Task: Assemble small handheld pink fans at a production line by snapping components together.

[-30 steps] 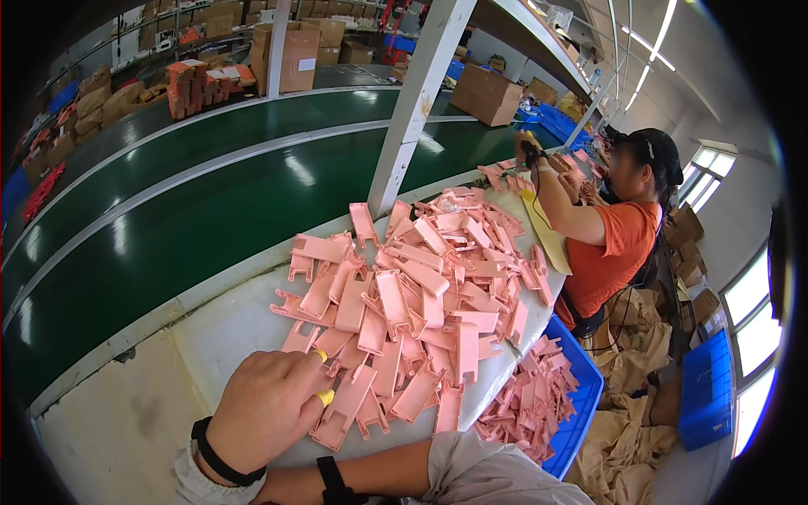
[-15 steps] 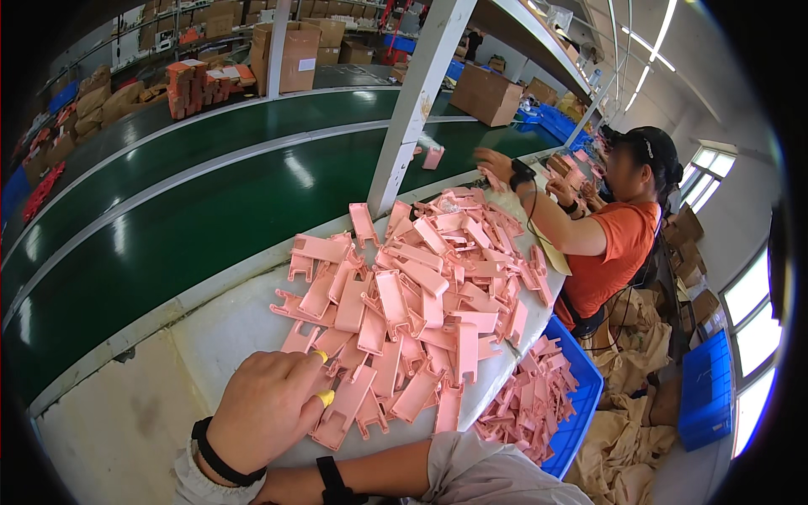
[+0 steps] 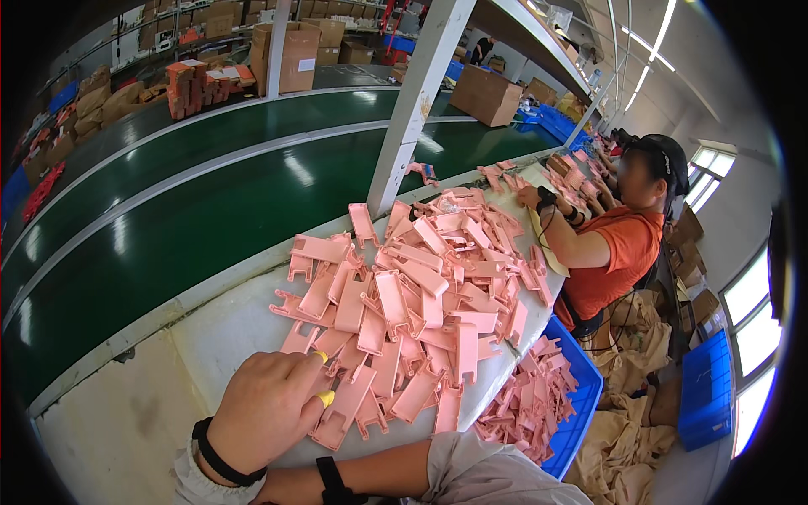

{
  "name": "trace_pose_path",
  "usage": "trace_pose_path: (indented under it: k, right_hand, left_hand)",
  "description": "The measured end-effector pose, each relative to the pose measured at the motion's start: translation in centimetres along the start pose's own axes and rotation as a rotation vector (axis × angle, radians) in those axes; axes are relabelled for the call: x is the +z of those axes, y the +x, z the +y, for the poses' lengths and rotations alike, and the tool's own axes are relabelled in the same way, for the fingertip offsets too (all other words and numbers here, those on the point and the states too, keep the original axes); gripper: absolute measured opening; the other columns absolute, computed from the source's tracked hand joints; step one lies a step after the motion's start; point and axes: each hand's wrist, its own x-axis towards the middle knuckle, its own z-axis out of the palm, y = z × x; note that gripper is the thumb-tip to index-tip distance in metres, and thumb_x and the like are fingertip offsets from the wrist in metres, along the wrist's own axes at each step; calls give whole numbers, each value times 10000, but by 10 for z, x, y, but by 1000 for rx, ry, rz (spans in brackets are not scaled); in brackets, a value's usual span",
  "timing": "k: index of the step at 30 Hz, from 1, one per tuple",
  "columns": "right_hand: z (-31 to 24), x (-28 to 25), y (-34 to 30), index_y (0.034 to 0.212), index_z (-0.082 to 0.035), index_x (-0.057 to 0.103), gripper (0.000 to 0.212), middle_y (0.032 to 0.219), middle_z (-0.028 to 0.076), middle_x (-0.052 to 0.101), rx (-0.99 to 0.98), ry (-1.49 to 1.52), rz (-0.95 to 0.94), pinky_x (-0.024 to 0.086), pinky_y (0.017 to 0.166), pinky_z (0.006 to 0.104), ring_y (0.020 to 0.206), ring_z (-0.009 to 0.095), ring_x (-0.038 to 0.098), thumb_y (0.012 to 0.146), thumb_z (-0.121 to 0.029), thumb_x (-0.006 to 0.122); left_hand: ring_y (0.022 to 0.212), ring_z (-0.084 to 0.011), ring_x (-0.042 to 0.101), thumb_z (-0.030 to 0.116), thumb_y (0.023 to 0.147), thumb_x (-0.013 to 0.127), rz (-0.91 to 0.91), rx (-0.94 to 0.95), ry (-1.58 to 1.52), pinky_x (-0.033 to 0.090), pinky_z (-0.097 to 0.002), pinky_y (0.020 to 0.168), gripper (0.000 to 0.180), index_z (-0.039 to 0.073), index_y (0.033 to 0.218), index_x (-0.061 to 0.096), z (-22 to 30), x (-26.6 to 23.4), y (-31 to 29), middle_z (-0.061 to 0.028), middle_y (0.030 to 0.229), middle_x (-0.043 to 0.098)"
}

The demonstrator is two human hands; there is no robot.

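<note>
My left hand (image 3: pixel 273 404) rests palm down at the near left edge of a heap of pink plastic housings (image 3: pixel 421 286). Yellow finger covers sit on its thumb and index fingertip, which are apart. I see nothing held between them. Beside the thumb lies a long pink housing (image 3: pixel 347 410) with a notched end. My right forearm (image 3: pixel 379 473), with a black band and a grey sleeve, crosses along the lower edge and passes behind the left wrist. The right hand itself is hidden.
A blue crate (image 3: pixel 581 404) of pink housings stands right of the table. Beyond a white post (image 3: pixel 412 109) runs a green conveyor belt (image 3: pixel 168 219). A co-worker in an orange shirt (image 3: pixel 619 257) works at the far right. Brown wrapping (image 3: pixel 627 421) covers the floor.
The co-worker's outstretched hand has drawn back from the belt side to the table. Pink housings now lie near that spot. A person shows farther back. My left hand and forearms stay put.
</note>
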Motion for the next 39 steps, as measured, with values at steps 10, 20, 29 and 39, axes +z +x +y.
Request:
trace_pose_path:
  k: [10, 20, 29, 39]
  right_hand:
    - [3, 1, 1, 904, -62, 631, 220, 823, 107, 644, 5, -16, -9, 475, 693, 343, 755, 238, 613, 740, -205, 597]
    - [2, 1, 0, 915, -60, 633, 231, 839, 109, 644, 3, -10, 1, 474, 712, 348, 777, 241, 613, 739, -207, 607]
    - [5, 3, 0, 912, -53, 632, 238, 848, 120, 642, -44, -5, 33, 475, 719, 355, 788, 256, 611, 727, -201, 620]
    - [6, 4, 1, 898, -61, 635, 225, 836, 114, 643, -44, -19, 38, 478, 705, 355, 771, 253, 613, 731, -210, 611]
  left_hand:
    - [853, -299, 583, 115, 710, 633, -12, -6, -3, 446, -375, 772, 380, 2, 1058, 531, 0, 1, 0, -139, 959, 613]
    - [872, -302, 579, 97, 684, 633, -21, -8, -16, 445, -378, 789, 411, -4, 1065, 521, -1, 1, 0, -144, 977, 608]
    - [854, -298, 581, 107, 703, 633, -6, -4, -7, 446, -379, 774, 382, -4, 1053, 526, 0, 1, 0, -141, 953, 613]
    - [841, -298, 588, 122, 719, 640, 0, 7, -3, 447, -378, 762, 358, -2, 1037, 532, -1, 2, 0, -140, 939, 617]
